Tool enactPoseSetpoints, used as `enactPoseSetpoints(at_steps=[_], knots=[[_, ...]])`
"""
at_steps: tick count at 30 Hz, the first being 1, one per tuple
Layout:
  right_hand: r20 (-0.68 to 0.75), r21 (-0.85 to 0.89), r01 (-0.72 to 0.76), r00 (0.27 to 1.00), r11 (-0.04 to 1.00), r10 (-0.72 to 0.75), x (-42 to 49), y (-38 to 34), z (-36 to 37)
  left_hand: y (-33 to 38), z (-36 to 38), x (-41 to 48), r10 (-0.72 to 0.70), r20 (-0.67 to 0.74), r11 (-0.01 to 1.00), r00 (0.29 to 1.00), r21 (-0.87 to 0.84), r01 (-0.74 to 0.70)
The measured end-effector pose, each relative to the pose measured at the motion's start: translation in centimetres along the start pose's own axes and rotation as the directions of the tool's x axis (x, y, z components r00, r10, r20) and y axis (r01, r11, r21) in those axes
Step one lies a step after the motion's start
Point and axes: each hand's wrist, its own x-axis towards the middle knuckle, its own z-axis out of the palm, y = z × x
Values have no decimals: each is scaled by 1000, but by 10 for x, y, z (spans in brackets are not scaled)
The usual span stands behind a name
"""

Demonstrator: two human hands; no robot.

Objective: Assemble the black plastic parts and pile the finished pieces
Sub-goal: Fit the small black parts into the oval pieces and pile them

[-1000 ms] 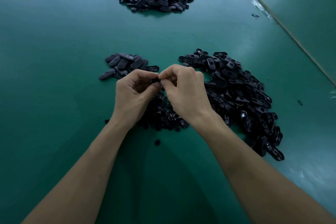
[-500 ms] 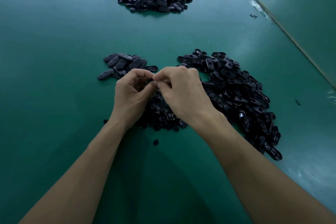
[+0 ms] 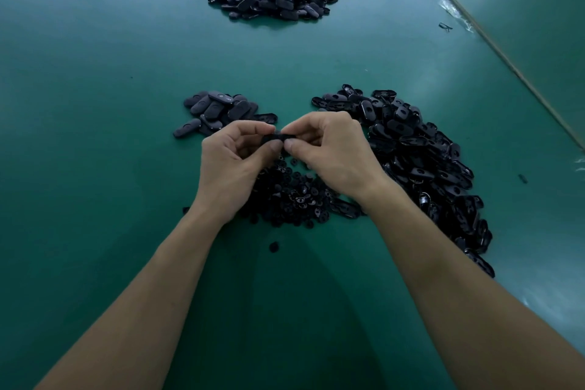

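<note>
**Pinching a black part (image 3: 280,137) above the surface (image 3: 95,168)**

A small pile of oval pieces (image 3: 218,111) lies at left. Beside it, the left hand (image 3: 234,168) and right hand (image 3: 332,155), fingers curled, each pinch one end of the part, held over a heap of small parts (image 3: 294,196). Further right spreads a large pile of open shells (image 3: 421,161).

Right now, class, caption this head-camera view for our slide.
Left hand and right hand pinch one small black plastic part above the green table.
</note>
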Motion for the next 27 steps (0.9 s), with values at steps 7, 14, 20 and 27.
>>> enactPoseSetpoints(at_steps=[7,14,20,27], knots=[[-26,-9,-9,1000,1000,9,-1,-2,0,-1,-1,1,-32,30,999,999,-40,33],[-37,-23,-25,999,999,24,-1,-5,0,1,-1,1,-38,23,997,999,-59,40],[-23,-19,8,1000,1000,-8,-2,-7,-1,0,-2,1,-41,-6,996,999,-77,40],[-11,-33,-40,999,999,40,-1,-2,-3,-2,-1,1,-22,-61,998,998,-57,19]])
